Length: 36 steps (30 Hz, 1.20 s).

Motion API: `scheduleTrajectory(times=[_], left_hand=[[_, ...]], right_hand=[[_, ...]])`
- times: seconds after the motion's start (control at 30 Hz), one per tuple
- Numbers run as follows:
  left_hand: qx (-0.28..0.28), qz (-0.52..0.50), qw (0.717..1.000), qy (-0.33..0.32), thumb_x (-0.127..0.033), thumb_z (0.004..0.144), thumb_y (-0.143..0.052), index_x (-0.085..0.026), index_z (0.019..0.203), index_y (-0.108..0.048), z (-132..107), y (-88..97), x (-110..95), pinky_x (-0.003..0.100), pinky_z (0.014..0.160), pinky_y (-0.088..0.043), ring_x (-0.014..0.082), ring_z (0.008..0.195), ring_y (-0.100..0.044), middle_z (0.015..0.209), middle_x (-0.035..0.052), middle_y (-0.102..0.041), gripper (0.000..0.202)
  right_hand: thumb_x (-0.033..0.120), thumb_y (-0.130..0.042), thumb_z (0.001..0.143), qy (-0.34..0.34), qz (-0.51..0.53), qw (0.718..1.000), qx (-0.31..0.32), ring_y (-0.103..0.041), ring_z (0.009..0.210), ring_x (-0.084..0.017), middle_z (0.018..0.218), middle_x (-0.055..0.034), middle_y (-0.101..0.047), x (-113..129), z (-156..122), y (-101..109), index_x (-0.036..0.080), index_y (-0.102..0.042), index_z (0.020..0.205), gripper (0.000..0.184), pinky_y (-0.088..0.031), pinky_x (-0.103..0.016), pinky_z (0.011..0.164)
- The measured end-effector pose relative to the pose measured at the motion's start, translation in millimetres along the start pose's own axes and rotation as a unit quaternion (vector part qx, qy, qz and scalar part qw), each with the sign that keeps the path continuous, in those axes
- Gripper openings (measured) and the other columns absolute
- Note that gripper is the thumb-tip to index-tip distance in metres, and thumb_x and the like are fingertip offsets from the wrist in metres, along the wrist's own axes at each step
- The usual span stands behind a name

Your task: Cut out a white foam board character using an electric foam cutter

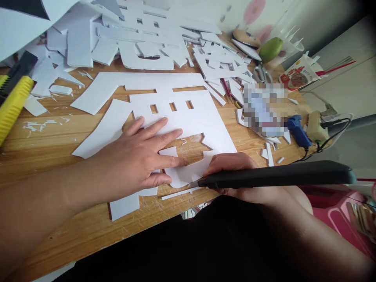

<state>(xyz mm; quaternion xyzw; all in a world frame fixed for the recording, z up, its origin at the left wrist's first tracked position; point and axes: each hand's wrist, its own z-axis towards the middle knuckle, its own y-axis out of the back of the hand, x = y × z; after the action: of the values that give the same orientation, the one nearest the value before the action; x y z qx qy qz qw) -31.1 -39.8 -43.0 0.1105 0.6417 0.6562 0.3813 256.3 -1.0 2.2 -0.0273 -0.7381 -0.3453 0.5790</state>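
Observation:
A white foam board (194, 117) cut into a shape with square holes and notches lies flat on the wooden table. My left hand (147, 152) presses on it with the fingers spread. My right hand (235, 164) is closed round the black handle of a utility knife (276, 175). The knife's blade tip touches the board's near edge, just right of my left thumb. A thin white strip (179, 193) lies beside that edge. Part of the board is hidden under my left hand and forearm.
White foam offcuts (79, 39) pile up at the back. A yellow-and-black tool (14, 98) is at the left. Scissors (261, 73), a paper cup (301, 72), a blue tool with a cord (299, 131) and a power strip (316, 127) stand right. The table's front edge is close to my body.

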Motion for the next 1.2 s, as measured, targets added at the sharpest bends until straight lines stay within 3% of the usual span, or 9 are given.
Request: scheduleTrajectory(times=[0.57, 0.87, 1.0, 1.2], left_hand=[[-0.006, -0.015, 1.000, 0.004, -0.069, 0.094, -0.045, -0.046, 0.123, -0.068, 0.3, -0.7, 1.7, 0.068, 0.117, -0.009, 0.0379, 0.152, -0.022, 0.161, -0.0033, -0.041, 0.043], [0.000, -0.009, 1.000, 0.003, -0.069, 0.096, -0.039, -0.050, 0.125, -0.066, 2.2, 3.2, 1.0, 0.069, 0.117, -0.010, 0.0408, 0.150, -0.027, 0.158, -0.0031, -0.045, 0.044], [-0.006, -0.012, 1.000, 0.002, -0.070, 0.096, -0.039, -0.051, 0.125, -0.066, 2.7, 3.5, 1.8, 0.069, 0.116, -0.012, 0.0404, 0.151, -0.026, 0.158, -0.0019, -0.045, 0.044], [-0.022, 0.005, 0.999, -0.034, -0.065, 0.098, -0.042, -0.045, 0.123, -0.068, 1.4, -2.1, 7.5, 0.075, 0.112, -0.013, 0.0422, 0.149, -0.028, 0.157, -0.0002, -0.045, 0.042]], right_hand=[[0.021, -0.071, 0.080, -0.023, 0.025, 0.999, 0.009, -0.067, 0.076, -0.015, 0.085, -0.0050, -0.074, -5.2, -6.9, 11.6, 0.014, -0.072, 0.098, 0.019, -0.051, -0.023, 0.065], [0.033, -0.072, 0.084, 0.006, 0.009, 0.999, -0.053, -0.068, 0.073, -0.015, 0.083, -0.0065, -0.074, -21.0, -19.7, 21.0, 0.014, -0.073, 0.094, 0.022, -0.052, -0.023, 0.064], [0.033, -0.071, 0.084, 0.016, 0.033, 0.999, -0.038, -0.065, 0.066, -0.013, 0.078, -0.0045, -0.072, -19.4, -18.9, 20.4, 0.013, -0.072, 0.094, 0.021, -0.049, -0.021, 0.059], [0.025, -0.072, 0.079, -0.013, 0.044, 0.999, 0.008, -0.067, 0.077, -0.018, 0.086, -0.0059, -0.073, -7.7, -9.6, 12.7, 0.014, -0.073, 0.096, 0.020, -0.052, -0.026, 0.068]])
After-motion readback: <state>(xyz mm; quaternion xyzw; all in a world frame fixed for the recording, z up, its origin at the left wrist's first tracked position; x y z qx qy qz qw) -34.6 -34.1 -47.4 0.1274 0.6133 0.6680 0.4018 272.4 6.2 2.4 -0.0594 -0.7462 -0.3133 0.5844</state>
